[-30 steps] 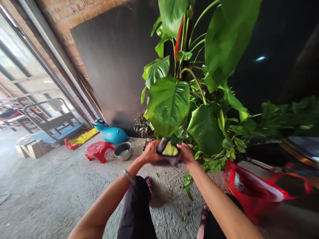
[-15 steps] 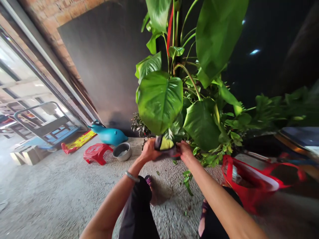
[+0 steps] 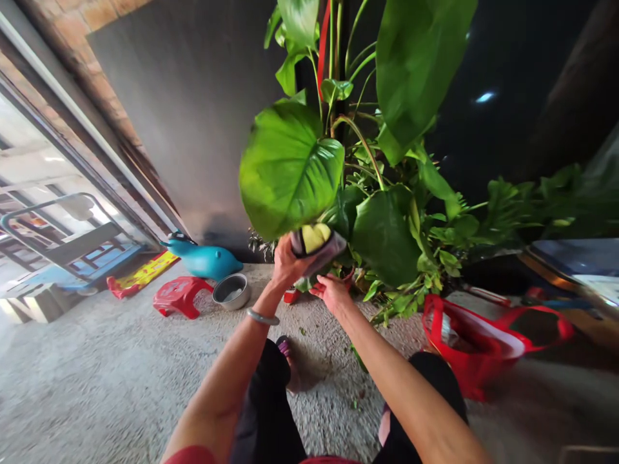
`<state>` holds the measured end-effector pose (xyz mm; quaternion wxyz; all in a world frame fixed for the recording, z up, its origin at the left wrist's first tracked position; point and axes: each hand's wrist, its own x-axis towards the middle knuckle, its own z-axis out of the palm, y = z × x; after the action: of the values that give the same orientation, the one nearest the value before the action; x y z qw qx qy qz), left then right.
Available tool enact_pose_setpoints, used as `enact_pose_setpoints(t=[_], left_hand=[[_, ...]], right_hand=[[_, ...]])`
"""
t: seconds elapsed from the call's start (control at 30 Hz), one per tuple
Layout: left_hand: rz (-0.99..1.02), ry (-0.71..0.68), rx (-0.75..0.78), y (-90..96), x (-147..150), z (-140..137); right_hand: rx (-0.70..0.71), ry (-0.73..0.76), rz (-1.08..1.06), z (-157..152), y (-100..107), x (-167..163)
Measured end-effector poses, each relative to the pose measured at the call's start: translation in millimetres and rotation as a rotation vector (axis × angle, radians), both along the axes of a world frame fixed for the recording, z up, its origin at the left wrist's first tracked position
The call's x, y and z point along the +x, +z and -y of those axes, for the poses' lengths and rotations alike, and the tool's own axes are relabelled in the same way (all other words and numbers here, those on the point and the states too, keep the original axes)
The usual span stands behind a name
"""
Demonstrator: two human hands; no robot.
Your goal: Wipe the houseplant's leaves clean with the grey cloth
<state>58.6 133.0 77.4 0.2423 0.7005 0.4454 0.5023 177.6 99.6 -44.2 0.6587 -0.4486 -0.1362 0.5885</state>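
Observation:
My left hand (image 3: 289,263) is closed around a folded cloth (image 3: 316,240), grey with yellow and a dark edge. It is held just under the lower edge of a large glossy leaf (image 3: 285,167) of a tall potted plant; whether cloth and leaf touch I cannot tell. My right hand (image 3: 334,293) is a little lower and to the right, its fingers apart and pointing left, with nothing seen in them. Behind it, a bit of something red is partly hidden among the leaves.
A red stool (image 3: 182,295), a metal bowl (image 3: 231,292) and a blue animal toy (image 3: 207,259) sit on the concrete floor to the left. Farther left is a platform trolley (image 3: 68,238). On the right stands a red bag (image 3: 471,361) near lower foliage (image 3: 425,251).
Both hands were on the cloth; now my left hand has lifted it, and my right hand has come off and dropped lower. The large leaf has shifted left and up.

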Motion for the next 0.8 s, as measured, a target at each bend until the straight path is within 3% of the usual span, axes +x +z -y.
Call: enact_pose_setpoints(t=[0.17,0.27,0.4,0.57,0.67,0.8], left_hand=[[-0.4,-0.127,-0.356,-71.9,-45,27],[-0.556,-0.149,-0.454,-96.8,-65,40],[-0.518,-0.229,-0.496,-103.5,-51,45],[-0.485,-0.361,-0.44,-94.3,-14,47],[-0.506,-0.366,-0.432,-93.2,-4,51],[-0.484,-0.308,-0.431,-102.9,5,53]], right_hand=[[-0.118,-0.031,-0.003,37,-30,43],[-0.187,-0.087,0.006,68,-52,79],[-0.209,-0.198,0.025,83,-66,111],[-0.201,-0.375,0.096,69,-78,138],[-0.211,-0.428,0.147,59,-86,156],[-0.132,-0.387,0.203,41,-87,170]])
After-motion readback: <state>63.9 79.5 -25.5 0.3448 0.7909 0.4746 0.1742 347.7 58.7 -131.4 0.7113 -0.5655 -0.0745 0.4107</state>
